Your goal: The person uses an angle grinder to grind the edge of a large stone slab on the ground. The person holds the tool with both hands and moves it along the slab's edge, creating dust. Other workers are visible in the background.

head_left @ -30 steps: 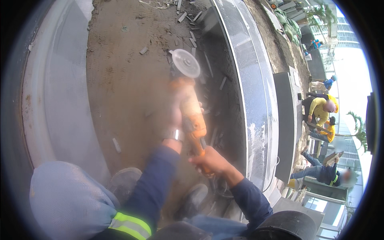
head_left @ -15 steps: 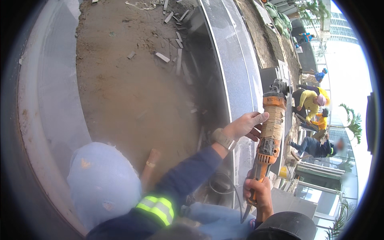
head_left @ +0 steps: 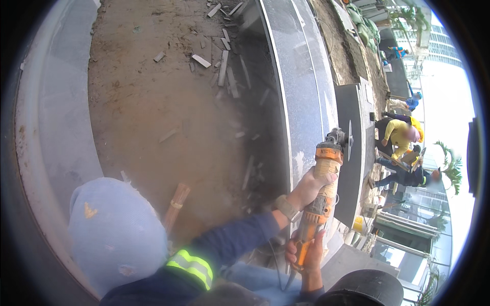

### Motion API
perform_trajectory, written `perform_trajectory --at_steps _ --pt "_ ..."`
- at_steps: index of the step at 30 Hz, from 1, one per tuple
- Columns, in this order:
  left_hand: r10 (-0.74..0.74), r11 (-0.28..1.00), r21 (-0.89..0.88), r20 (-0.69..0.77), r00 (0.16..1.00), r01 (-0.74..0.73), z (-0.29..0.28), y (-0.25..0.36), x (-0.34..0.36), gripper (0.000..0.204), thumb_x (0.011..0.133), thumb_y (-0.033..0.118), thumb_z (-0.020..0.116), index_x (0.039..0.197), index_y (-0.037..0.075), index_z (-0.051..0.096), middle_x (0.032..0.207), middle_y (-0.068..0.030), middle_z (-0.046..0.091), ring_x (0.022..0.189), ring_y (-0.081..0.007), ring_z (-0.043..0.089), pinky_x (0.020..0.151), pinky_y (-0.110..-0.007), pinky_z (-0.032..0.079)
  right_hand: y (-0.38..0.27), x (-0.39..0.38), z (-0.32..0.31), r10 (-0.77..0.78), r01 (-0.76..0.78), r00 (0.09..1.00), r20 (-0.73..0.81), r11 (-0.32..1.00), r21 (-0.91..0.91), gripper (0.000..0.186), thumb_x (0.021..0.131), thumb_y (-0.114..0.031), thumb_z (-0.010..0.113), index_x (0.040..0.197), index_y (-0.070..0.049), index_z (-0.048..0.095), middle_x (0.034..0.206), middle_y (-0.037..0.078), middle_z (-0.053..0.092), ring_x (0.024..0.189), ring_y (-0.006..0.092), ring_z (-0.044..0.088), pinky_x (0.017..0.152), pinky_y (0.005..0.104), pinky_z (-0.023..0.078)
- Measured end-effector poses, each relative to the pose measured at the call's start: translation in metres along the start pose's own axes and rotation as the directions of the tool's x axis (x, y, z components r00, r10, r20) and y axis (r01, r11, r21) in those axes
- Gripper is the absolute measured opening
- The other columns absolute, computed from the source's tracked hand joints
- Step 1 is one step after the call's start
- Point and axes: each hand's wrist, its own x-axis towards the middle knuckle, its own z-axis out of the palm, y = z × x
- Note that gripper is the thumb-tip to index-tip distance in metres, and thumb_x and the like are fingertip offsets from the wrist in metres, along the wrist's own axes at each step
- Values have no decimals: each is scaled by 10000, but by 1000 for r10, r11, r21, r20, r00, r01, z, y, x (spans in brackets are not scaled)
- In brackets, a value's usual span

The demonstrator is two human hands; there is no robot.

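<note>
An angle grinder (head_left: 326,171) with an orange and black body and tan tape around its middle points away from me. Its thin cutting disc (head_left: 349,141) shows nearly edge-on at the far end, beside a dark grey slab (head_left: 348,115); whether they touch I cannot tell. My left hand (head_left: 310,187), with a watch on the wrist, wraps around the taped body. Lower down, my right hand (head_left: 309,252) grips the rear handle, where the cord (head_left: 290,281) leaves. Left of the grinder runs a long pale blue-grey slab (head_left: 298,76).
Dust hangs over a dirt strip (head_left: 138,102) littered with stone offcuts (head_left: 201,61). A worn blue-jeaned knee (head_left: 120,229) fills the lower left, near a brown taped bundle (head_left: 176,204). Several co-workers (head_left: 400,135) are at the right, beyond a yellow bucket (head_left: 360,224).
The grinder has moved left and slightly toward me, and its disc has come into clearer view. My left hand, loosely at its side before, has closed around the taped body.
</note>
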Motion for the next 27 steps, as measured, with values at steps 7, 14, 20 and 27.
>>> perform_trajectory --at_steps 7,14,20,27 --pt "664 658 652 -267 698 -376 -91 72 72 334 1066 395 534 1095 69 598 981 -45 661 812 -126 673 681 -249 516 -19 -9 5 -119 95 985 -123 977 -190 404 815 -144 772 1093 13 524 700 72 525 491 162 488 437 299 402" --pt "602 563 826 -437 668 33 -151 204 202 480 1072 373 469 1241 -43 640 1230 -222 685 1160 -353 639 994 -412 487 2 -26 -43 -116 35 937 -330 970 -242 379 799 -61 758 1100 13 539 734 91 590 535 178 572 461 304 439" --pt "632 604 788 -377 677 -124 -157 204 202 477 1042 374 569 1110 -74 717 1051 -152 755 952 -233 671 889 -357 485 0 -10 -34 -20 -85 939 -343 954 -288 365 796 -49 768 1084 11 551 734 82 599 548 169 579 483 303 447" --pt "691 402 914 -342 637 54 -169 212 214 442 1043 365 493 981 -11 716 1016 -231 729 994 -437 671 870 -473 510 -10 -5 -24 4 -117 945 -328 937 -328 349 793 -35 779 1067 9 565 733 70 610 562 158 587 509 302 456"
